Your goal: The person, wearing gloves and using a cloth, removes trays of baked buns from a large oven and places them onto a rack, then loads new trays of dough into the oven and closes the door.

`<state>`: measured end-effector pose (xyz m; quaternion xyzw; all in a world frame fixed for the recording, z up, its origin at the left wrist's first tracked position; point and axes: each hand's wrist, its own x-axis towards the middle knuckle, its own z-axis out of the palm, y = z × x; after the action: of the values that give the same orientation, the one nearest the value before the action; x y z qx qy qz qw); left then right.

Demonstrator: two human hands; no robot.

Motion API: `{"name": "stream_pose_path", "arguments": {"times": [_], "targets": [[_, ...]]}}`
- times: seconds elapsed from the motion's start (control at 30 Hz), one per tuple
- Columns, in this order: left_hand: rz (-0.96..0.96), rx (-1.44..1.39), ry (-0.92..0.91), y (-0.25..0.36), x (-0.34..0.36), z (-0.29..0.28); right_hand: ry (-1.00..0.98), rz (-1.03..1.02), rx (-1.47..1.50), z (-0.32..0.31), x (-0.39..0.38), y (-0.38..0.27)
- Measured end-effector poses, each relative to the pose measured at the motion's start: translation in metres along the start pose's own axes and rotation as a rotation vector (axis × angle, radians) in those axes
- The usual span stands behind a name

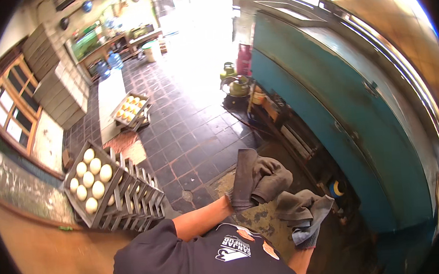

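A thick grey-brown cloth (263, 177) covers my left hand (229, 195), so only a knitted cuff shows at the wrist. Folded over my right hand (312, 240) is a second grey cloth (303, 208), with another cuff below it. Both hands are held apart in front of my dark shirt, and the fingers of each are hidden. A worn, stained patch of floor (253, 217) lies beneath them. Nearest on the right stands a long teal metal cabinet (319, 104) with its front panels closed.
On the left, stacked metal trays (132, 201) bear pale oval pieces (98, 189) on top. Farther off, another tray (146, 102) holds golden and white pieces. Gas cylinders (243, 59) and a kettle (238, 87) stand by the cabinet's far end. Wooden-framed windows (16, 103) line the left wall.
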<state>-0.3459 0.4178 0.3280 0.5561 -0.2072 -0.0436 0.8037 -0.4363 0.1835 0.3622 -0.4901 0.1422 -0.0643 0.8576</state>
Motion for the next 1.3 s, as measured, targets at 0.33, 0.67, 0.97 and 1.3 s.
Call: {"name": "stream_pose_path", "arguments": {"times": [0.33, 0.67, 0.97, 1.3], "targets": [[0.069, -0.305, 0.184, 0.032, -0.057, -0.090, -0.076, 0.028, -0.106, 0.067, -0.027, 0.029], [0.224, -0.520, 0.363, 0.066, -0.118, -0.213, -0.259, 0.092, -0.176, 0.207, -0.028, 0.090], [0.274, -0.192, 0.410, 0.075, -0.167, -0.258, -0.221, 0.190, -0.240, 0.240, -0.066, 0.143], [0.174, -0.207, 0.322, 0.104, -0.148, -0.251, -0.191, 0.137, -0.205, 0.262, -0.080, 0.126]]}}
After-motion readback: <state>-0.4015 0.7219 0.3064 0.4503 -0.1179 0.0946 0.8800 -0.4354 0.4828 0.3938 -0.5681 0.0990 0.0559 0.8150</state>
